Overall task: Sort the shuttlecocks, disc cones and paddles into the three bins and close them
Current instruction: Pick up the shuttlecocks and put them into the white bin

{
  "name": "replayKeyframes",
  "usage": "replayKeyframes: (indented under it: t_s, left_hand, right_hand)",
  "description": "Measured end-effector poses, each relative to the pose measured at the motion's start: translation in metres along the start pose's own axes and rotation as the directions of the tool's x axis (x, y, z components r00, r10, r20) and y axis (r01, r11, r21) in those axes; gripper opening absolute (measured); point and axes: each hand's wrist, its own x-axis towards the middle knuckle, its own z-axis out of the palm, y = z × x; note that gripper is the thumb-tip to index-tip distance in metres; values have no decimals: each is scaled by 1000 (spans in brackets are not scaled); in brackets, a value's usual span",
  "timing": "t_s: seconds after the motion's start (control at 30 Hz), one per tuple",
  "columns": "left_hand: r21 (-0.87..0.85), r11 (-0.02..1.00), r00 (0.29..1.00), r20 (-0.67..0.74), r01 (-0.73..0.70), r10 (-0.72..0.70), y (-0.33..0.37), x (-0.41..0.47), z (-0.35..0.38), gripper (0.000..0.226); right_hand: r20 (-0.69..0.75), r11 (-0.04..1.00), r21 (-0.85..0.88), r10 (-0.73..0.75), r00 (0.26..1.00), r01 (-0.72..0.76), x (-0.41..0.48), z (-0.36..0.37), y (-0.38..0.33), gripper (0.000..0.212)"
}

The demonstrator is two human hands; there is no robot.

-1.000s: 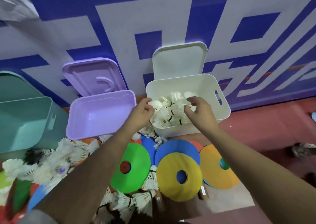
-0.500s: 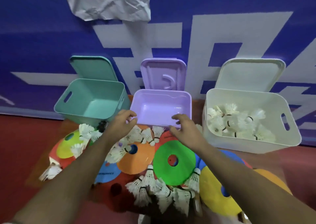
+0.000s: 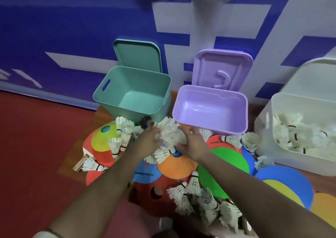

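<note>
Both hands work as one scoop: the left hand [image 3: 148,141] curls its fingers round one side of a bunch of shuttlecocks [image 3: 170,134], and the right hand [image 3: 191,144] closes fingers and thumb on the other side. That is likely because light, feathered pieces carry better squeezed together than picked singly. The bunch sits just in front of the purple bin [image 3: 209,101], at its near-left corner. Right of the purple bin stands the white bin [image 3: 263,137], which holds shuttlecocks, so this handful probably belongs there. Left of it, the teal bin [image 3: 138,85] shows nothing inside. Disc cones [image 3: 177,165] lie scattered in front of the purple bin, and the purple lid [image 3: 221,65] leans open behind it, keeping the mouth free for loading
</note>
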Motion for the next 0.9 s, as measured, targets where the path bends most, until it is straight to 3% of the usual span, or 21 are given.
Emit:
replayKeyframes:
  t_s: [0.17, 0.4, 0.67, 0.9]
  left_hand:
    - [29, 995, 994, -47, -98, 99, -2, 16, 16, 30]
    - [56, 988, 973, -175, -142, 150, -11, 23, 20, 3]
    - [-60, 981, 932, -329, -183, 154, 2, 17, 1, 9]
    - [-215, 950, 910, -393, -228, 130, 65, 13, -23, 4]
  right_hand:
    - [42, 998, -45, 39, 998, -37, 14, 20, 1, 63]
    - [-120, 999, -40, 16, 993, -21, 19, 26, 8, 29]
    - [-272, 998, 65, 7, 962, 11, 6, -12, 9, 19]
    - [-386, 983, 185, 65, 920, 8, -30, -79, 21, 15]
